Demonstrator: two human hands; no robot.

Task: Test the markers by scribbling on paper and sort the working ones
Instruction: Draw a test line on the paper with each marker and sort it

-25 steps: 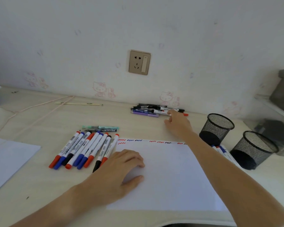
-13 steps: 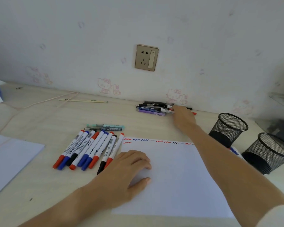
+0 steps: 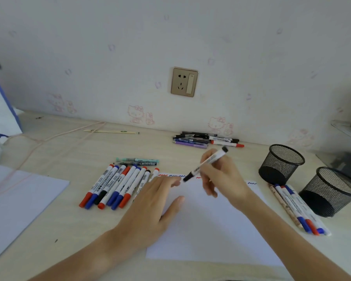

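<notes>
Sorted row (image 3: 118, 184): capped markers lie side by side, left of the paper.
Left hand (image 3: 156, 201): fingers straight, pressing flat on the paper (image 3: 211, 230).
Right hand (image 3: 221, 175): pinches a black-capped marker (image 3: 206, 164), tilted above the paper's far edge.
Far pile (image 3: 207, 139): untested pens against the wall.
Mesh cups (image 3: 282, 164): right, more markers beside them.

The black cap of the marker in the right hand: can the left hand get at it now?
Probably yes. The left hand lies open on the paper, its fingertips close to the black cap of the marker that the right hand holds. Nothing lies between.
</notes>
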